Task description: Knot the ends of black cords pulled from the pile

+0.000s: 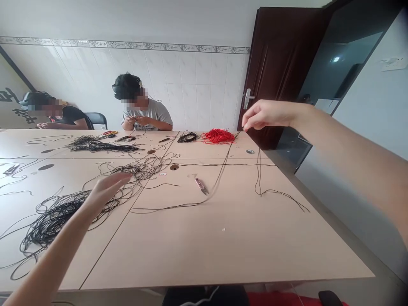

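Observation:
My right hand [261, 114] is raised over the far right of the table, its fingertips pinched on a black cord. The cord [223, 165] hangs doubled from there, slightly blurred, and bends along the tabletop toward the left. My left hand [111, 182] hovers above or touches a loose black cord tangle [140, 168]; which of the two I cannot tell. Its fingers look stretched out, holding nothing visible. Another heap of black cord [57, 216] lies beside my left forearm. Thread snips [201, 186] with a pale handle rest mid-table, close to the held cord.
A red cord bundle [218, 136] and a small black coil [188, 137] lie at the far edge. Another doubled black cord [259, 178] lies at right. Two people [146, 114] sit across the table [239, 255], one working with their hands. Cable holes [174, 167] pierce the tabletop.

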`<state>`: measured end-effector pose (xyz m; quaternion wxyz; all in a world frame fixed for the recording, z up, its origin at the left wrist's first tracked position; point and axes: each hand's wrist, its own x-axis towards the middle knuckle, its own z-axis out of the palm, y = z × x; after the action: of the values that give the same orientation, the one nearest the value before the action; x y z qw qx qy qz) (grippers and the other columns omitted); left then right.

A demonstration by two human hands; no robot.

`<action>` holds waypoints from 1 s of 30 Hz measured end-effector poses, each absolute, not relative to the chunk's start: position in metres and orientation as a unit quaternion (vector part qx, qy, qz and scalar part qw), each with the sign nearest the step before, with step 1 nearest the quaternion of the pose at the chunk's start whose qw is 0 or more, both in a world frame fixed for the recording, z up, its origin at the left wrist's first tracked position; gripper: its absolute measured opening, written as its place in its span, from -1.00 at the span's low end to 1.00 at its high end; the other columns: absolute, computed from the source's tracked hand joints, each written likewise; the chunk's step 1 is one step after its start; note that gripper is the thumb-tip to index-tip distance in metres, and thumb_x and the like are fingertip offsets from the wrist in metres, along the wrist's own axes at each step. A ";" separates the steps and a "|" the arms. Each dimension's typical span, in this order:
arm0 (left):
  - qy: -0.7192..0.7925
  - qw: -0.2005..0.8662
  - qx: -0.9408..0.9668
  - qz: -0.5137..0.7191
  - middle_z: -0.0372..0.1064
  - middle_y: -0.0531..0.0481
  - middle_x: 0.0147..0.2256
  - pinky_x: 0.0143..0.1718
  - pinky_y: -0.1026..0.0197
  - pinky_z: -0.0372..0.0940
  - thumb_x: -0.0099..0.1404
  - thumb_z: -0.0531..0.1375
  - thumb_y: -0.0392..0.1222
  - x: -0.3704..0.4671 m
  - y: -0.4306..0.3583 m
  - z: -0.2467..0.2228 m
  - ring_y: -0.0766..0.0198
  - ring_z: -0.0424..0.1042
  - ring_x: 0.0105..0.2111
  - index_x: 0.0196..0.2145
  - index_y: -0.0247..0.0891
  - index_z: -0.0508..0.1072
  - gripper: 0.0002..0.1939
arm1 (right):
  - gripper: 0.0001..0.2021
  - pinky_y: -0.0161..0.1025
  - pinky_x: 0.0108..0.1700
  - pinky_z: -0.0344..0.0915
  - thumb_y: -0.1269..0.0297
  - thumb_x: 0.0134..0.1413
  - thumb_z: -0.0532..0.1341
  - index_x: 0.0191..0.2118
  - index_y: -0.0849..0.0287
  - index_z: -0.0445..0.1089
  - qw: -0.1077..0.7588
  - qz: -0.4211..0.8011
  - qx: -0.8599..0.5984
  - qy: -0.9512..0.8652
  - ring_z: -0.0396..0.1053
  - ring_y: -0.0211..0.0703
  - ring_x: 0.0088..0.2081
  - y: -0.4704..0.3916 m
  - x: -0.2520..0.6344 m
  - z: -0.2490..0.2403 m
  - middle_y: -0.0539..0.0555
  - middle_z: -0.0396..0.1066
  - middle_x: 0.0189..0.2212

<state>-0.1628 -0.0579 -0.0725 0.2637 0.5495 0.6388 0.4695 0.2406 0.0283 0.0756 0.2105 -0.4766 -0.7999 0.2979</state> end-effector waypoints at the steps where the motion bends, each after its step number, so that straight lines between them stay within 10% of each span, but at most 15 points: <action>1: 0.619 0.257 0.569 0.475 0.47 0.05 -0.25 -0.13 0.22 0.23 -0.04 0.31 -0.04 -0.143 -0.053 -0.061 0.07 0.28 -0.08 -0.39 -0.14 0.52 -0.77 | -0.84 -0.38 -0.60 -0.14 0.51 -0.09 0.20 -0.61 0.31 0.39 0.197 0.304 -0.460 -0.811 -0.08 -0.54 -0.66 0.023 0.230 0.073 -0.13 0.01 -0.76; 11: 0.343 0.409 0.720 0.443 0.45 -0.02 -0.33 -0.08 0.15 0.22 0.18 0.11 -0.12 0.016 -0.044 -0.010 0.20 0.38 -0.21 -0.44 -0.23 0.51 -0.79 | -0.91 -0.37 -0.51 0.02 0.39 -0.06 0.19 -0.51 0.20 0.42 0.067 0.226 -0.282 -0.930 0.14 -0.39 -0.52 -0.019 0.198 0.063 0.00 0.30 -0.54; 30: 0.384 0.409 0.760 0.327 0.39 -0.04 -0.42 -0.44 0.26 0.19 0.22 0.10 -0.04 0.023 -0.071 -0.036 0.25 0.33 -0.38 -0.42 -0.25 0.49 -0.74 | -0.87 -0.41 -0.39 0.13 0.33 0.01 0.13 -0.40 0.20 0.42 -0.037 0.310 -0.229 -0.922 0.25 -0.37 -0.38 -0.020 0.205 0.043 0.00 0.40 -0.38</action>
<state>0.0233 -0.0715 -0.0360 0.4094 0.7600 0.3841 0.3275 0.2049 -0.0201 0.0433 -0.0370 -0.2289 -0.9220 0.3101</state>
